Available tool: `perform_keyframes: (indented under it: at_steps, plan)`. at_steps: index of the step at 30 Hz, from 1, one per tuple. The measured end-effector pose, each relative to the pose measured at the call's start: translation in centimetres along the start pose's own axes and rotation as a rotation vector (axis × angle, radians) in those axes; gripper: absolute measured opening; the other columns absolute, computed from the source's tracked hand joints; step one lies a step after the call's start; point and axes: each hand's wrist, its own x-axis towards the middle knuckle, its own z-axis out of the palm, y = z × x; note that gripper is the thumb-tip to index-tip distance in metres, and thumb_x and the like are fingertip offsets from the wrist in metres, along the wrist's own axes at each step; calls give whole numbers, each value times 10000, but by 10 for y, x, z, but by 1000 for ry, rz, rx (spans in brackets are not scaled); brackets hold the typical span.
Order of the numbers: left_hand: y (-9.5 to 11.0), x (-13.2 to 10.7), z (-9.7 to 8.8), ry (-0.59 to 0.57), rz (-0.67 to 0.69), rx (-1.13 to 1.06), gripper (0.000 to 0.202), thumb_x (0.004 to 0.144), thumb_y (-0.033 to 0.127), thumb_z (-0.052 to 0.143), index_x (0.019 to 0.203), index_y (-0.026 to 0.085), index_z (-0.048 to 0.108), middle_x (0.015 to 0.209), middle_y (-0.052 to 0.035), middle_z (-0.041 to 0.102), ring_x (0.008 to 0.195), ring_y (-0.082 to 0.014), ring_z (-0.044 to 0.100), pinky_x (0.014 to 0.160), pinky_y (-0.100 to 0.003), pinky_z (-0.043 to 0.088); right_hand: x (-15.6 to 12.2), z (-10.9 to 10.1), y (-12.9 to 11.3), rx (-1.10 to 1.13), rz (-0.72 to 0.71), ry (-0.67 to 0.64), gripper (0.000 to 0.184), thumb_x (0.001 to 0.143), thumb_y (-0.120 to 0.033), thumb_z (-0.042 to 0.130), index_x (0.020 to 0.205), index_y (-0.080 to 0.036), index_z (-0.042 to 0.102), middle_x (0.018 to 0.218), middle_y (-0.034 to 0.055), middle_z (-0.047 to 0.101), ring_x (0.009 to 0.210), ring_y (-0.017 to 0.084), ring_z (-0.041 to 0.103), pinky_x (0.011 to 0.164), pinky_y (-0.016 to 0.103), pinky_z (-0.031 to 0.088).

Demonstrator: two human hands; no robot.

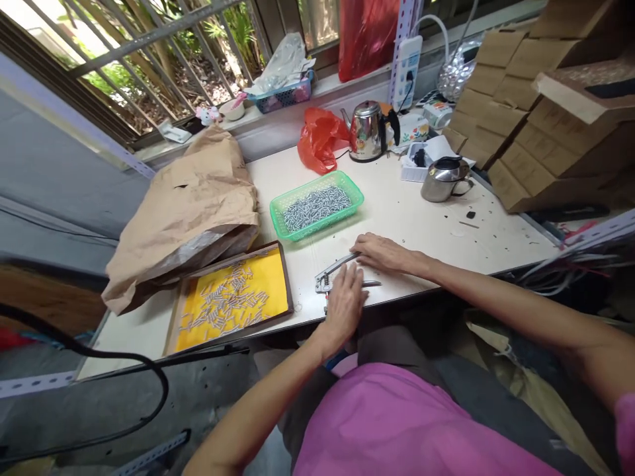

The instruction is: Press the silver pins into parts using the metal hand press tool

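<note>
A plier-like metal hand tool (325, 279) with two spread handles and a small spring lies near the table's front edge, its head to the left. My right hand (381, 252) has its fingers bent over the end of the upper handle. Across the lower handle lies my left hand (346, 299), fingers stretched forward and slightly apart; its thumb and palm are hidden. The lower handle's tip shows to the right of that hand. Beyond the tool, a green plastic basket (278, 229) holds many small metal pins (317, 208). More pins (233, 297) lie scattered in a yellow-lined tray (285, 277) to the left.
Brown paper (193, 198) is heaped behind the tray. A kettle (367, 132), a red plastic bag (320, 139) and a steel pot (441, 182) stand at the back. Cardboard boxes (536, 132) are stacked on the right. Small bits (471, 215) dot the right tabletop.
</note>
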Motion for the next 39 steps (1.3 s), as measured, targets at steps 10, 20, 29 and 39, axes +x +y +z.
perform_keyframes:
  at_steps: [10,20,29,39]
  plan:
    - [16,-13,7,29,9,-170,397,955,262,414,1337,161,453,1393,-155,499,1376,-300,365,1108,-555,322,37,-7,-24,-139,23,-10,219,920,-177,501,1051,-167,676,1023,107,623,943,222,528,763,315,352]
    - [-25,-93,-62,242,-191,-29,242,950,222,435,1048,196,654,921,-72,662,883,-190,578,814,-328,482,27,18,-102,-53,-500,-239,144,889,-198,505,827,-173,632,872,78,572,767,186,527,643,312,343]
    - [-144,-108,-105,114,-586,333,269,928,229,447,1047,212,687,933,-72,599,920,-205,526,802,-302,438,38,3,-108,370,-219,257,239,983,-279,357,1063,-206,570,954,71,643,803,173,616,702,311,496]
    - [-159,-93,-108,-139,-545,294,259,882,144,451,843,130,707,905,-120,630,923,-215,563,785,-304,414,116,-68,-47,-22,135,537,367,909,-274,501,1259,-176,545,1175,138,612,926,268,635,726,396,529]
